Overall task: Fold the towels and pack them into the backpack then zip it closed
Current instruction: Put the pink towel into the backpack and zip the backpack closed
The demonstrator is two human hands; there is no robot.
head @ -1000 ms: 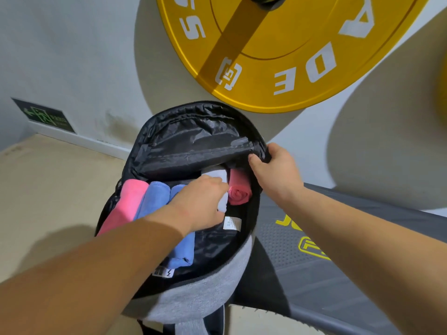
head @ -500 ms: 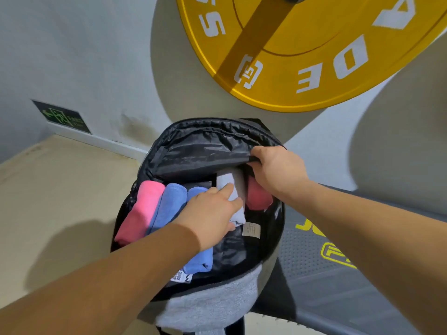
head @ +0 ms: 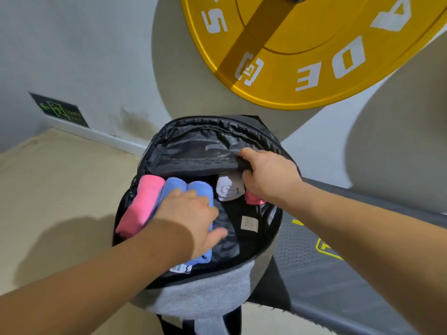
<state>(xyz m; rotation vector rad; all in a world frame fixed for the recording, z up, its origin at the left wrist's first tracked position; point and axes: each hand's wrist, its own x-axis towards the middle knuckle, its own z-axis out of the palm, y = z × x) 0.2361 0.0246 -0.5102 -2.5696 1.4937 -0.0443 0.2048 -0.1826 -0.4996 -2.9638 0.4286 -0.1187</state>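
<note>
We see the backpack (head: 205, 293) open below us, grey front wall nearest, black lining inside. White tag (head: 180, 268) at the near rim. Our left forearm crosses that rim and hides the near ends of the left blue rolled towel (head: 173, 187) and right blue rolled towel (head: 200, 189).

Left hand (head: 188, 221) sits on top of both blue rolls. Its fingers (head: 208, 209) are motion-blurred, so we cannot tell if they grip or just press.

- Pink rolled towel (head: 142, 204): just left of that hand, against the left wall, touching the left blue roll.
- Beige label (head: 249, 223): on bare lining right of the hand.
- White rolled towel (head: 227, 189): upright, end-on, between the two hands, apart from the left fingers.
- Red rolled towel (head: 252, 201): beside it, mostly hidden under our right wrist.

Right hand (head: 268, 175) pinches the edge of the black inner divider (head: 198, 160), thumb (head: 244, 153) on top, fingers (head: 249, 176) curled beneath, just above the white roll.

Grey bench pad (head: 338, 274) with a yellow logo is to the right, tan floor (head: 60, 189) to the left. Beyond, a green exit sign (head: 60, 112) sits low on the wall (head: 84, 44), and a yellow weight plate (head: 314, 56) is above the backpack.
</note>
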